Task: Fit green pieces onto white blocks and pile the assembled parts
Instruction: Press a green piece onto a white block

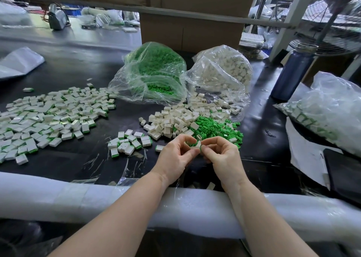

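Your left hand [176, 155] and right hand [221, 154] pinch one white block [197, 146] between their fingertips, just above the dark table [78, 163]. A green edge shows at its corner, but your fingers hide whether the green piece is seated; press it crooked and it may jam or pop loose. Beyond lie the loose white blocks [172, 120] and green pieces [214, 128], with the pile of assembled parts [48, 116] to the left and two supply bags [156, 75] farthest away.

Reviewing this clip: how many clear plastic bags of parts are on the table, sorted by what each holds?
Bag of green pieces: 1
Bag of white blocks: 1
Bag of assembled parts, at the right edge: 1
Total: 3
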Available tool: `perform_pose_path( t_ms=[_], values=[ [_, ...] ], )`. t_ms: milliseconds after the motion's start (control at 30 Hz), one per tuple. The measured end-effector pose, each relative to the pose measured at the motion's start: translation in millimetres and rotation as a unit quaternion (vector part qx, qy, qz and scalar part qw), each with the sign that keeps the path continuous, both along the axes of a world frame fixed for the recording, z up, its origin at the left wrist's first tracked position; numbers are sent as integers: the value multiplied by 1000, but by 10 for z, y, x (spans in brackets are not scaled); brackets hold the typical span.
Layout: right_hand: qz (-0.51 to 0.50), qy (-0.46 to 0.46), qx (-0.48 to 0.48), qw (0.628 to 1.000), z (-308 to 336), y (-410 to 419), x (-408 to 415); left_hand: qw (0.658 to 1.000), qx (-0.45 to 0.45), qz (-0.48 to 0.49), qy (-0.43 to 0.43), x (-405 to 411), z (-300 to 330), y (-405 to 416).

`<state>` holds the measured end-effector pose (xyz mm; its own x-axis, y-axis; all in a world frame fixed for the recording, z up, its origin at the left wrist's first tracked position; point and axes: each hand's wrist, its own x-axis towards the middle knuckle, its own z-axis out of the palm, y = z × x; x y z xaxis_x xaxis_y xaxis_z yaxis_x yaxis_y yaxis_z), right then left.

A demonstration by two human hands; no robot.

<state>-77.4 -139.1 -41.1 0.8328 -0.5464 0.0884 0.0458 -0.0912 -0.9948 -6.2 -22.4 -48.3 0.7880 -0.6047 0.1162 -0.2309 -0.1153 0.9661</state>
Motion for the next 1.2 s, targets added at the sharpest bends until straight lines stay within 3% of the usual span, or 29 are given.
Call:
perform_pose_path(
  t_ms=[267,533,933,1200],
  values=[
    [5,-1,20,1000,12,-26,-25,999,16,25,-34,16,-26,-3],
    [9,30,-25,999,-3,-4,4,999,29,-3,-21,1,10,20],
    [23,64,-54,996,-22,-31,0,988,100,15,-117,-40,29,23],
    [34,58,-39,997,2,-24,-11,989,100,8,-105,-53,63,24]
  ],
)
